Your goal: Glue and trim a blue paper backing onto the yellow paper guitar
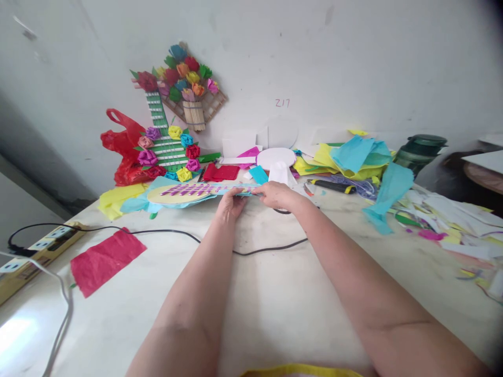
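Note:
A guitar-shaped paper craft (184,193) is held nearly flat just above the table, its rounded end to the left. Purple and white strips run across its yellow face, with light blue crepe paper showing around and under it. My left hand (232,203) is closed around the narrow neck from the near side, thumb on top. Further right, my right hand (275,195) pinches the end of the neck. A sheet of yellow crepe paper (118,201) lies by the rounded end. Behind my hands are a cyan paper piece (259,174) and a white paper oval (276,157).
Against the wall stand a green paper guitar with flowers (168,152) and a flower-basket decoration (194,115). A black cable (271,249) crosses the table from a power strip (39,248). Red crepe paper (108,262), a box cutter (332,185), paper scraps (451,220) and a dark bottle (420,152) lie around.

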{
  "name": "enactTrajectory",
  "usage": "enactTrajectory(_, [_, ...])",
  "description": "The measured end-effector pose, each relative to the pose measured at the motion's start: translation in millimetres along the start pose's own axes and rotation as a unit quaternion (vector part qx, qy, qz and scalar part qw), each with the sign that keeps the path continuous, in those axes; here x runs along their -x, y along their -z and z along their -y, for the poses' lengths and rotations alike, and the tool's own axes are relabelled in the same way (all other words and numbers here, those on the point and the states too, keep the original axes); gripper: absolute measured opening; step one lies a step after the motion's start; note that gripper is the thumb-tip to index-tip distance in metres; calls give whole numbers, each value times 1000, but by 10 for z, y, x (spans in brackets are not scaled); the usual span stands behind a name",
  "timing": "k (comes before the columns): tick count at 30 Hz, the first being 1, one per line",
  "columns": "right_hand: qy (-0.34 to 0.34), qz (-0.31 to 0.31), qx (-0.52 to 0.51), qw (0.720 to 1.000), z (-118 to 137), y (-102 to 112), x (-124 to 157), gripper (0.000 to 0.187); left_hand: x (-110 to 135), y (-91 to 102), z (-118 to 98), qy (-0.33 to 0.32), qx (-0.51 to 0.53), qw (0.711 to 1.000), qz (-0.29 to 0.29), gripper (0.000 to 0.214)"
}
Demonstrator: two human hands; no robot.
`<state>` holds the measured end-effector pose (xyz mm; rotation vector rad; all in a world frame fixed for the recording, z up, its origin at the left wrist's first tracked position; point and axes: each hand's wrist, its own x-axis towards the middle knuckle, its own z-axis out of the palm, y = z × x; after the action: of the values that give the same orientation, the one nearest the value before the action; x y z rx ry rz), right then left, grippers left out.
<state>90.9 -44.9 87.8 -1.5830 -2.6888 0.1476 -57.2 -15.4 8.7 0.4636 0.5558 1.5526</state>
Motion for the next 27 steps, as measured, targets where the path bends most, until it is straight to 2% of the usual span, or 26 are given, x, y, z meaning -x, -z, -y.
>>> enactTrajectory(9, [-6, -4, -4, 1000, -39, -12, -26, 42, 29, 11, 22, -11, -23, 998, 59, 26])
enactTrajectory(15, [-4, 5, -22, 1000, -31, 18, -5, 43, 47, -7, 25, -31, -39, 997, 66, 37])
enactTrajectory(23, [6, 9, -32, 999, 0, 28, 0, 46, 7, 4, 43, -48, -60, 996, 34, 31])
enactTrajectory(27, [16, 21, -30, 999, 15, 51, 13, 45, 2, 14, 42, -45, -58, 997, 38, 31])
